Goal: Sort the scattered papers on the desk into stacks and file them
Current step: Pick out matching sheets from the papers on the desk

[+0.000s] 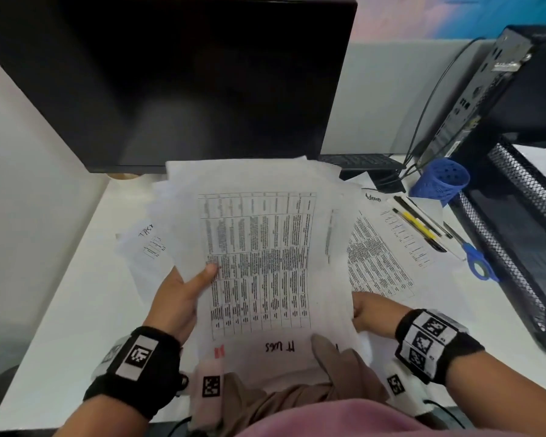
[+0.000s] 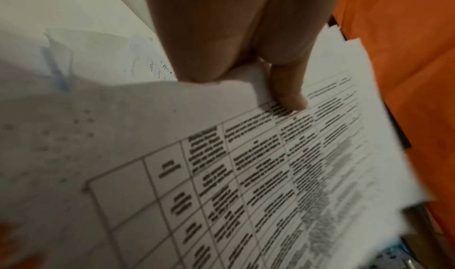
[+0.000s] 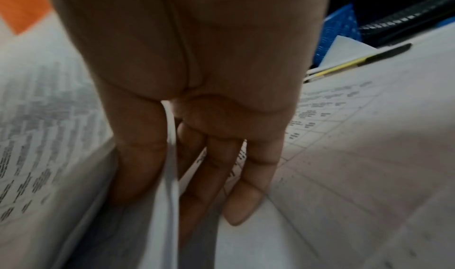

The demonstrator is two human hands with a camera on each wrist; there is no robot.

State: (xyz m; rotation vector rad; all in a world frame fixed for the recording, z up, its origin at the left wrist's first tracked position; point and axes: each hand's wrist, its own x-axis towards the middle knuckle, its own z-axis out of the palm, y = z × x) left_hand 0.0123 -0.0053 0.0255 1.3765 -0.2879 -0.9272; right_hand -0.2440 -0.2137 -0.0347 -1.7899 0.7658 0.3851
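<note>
1. Bundle (image 1: 259, 247) of printed sheets is held up off the desk (image 1: 76, 310), at 6 o'clock from the monitor (image 1: 183, 80). Top sheet shows a dense table; edges are fanned and not squared.
2. Left hand (image 1: 177, 298) grips the bundle's 9 o'clock edge. The thumb (image 2: 288, 90) presses on the printed face; the other fingers are hidden behind the paper.
3. Right hand (image 1: 372, 313) holds the 3 o'clock edge. In the right wrist view the sheet edges run between thumb and fingers (image 3: 243, 201), the fingers lying fairly straight along the underside.
4. Loose sheets remain on the desk: one (image 1: 145, 247) at 9 o'clock of the bundle, more (image 1: 382, 253) at 3 o'clock, partly under the pens (image 1: 420, 222). Scissors (image 1: 476, 257) lie just beyond the pens, a blue cup (image 1: 442, 181) at 2 o'clock.
5. Mesh tray (image 1: 524, 247) stands at the far 3 o'clock edge; likely the filing spot.
6. Judged stage: gathering, early; no finished stacks are visible.
7. Risks:
   - Fanned sheets could slip from the middle if either grip loosens, since the edges are uneven.
   - Tapping the bundle square could crumple protruding corners.
   - Pulling the 3 o'clock sheets could drag pens or scissors off the desk.
   - Mixed page types could be merged into one stack if unchecked.
</note>
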